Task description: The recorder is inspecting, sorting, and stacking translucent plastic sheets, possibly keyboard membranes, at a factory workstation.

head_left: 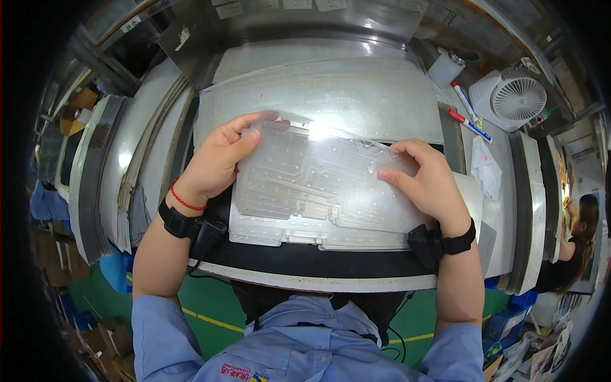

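Both hands grip a clear moulded plastic sheet (318,184) over the near edge of the workbench (305,264); the left hand (219,159) clasps its far left corner, thumb on top; the right hand (429,184) pinches its right edge, thumb pressed flat on the surface; a larger translucent sheet (318,95) lies just beyond it; further right sit two marker pens (468,114), a crumpled white cloth (485,167), a small white fan (517,99) and a white bottle (445,67).
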Demonstrator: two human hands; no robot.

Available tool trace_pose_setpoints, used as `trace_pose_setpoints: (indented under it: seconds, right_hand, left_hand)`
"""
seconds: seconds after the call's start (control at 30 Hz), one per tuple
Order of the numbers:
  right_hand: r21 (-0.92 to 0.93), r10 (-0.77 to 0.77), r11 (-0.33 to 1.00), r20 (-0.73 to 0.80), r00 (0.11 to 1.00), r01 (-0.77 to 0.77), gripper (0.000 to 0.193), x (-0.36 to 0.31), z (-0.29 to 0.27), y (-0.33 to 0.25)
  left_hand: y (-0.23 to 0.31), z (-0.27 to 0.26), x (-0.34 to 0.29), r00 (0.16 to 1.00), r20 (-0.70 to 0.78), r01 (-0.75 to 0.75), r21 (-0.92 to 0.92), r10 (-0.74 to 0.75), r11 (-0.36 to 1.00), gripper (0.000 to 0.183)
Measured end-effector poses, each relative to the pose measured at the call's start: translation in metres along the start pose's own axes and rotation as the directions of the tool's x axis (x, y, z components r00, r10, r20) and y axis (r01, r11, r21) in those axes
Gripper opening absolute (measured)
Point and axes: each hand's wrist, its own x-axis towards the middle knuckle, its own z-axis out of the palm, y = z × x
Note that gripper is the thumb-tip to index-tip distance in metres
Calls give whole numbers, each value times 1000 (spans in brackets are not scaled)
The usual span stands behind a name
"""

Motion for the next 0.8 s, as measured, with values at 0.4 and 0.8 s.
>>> trace_pose_setpoints:
  seconds: [0.4, 0.8]
  right_hand:
    - [16, -2, 1000, -56, 998, 3, 53, -1, 1, 4]
    - [-24, 50, 998, -59, 997, -51, 56, 0, -4, 0]
  left_hand:
    - [-2, -7, 0, 1000, -8, 4, 3, -4, 1000, 50]
    - [0, -6, -4, 998, -62, 6, 25, -5, 1000, 46]
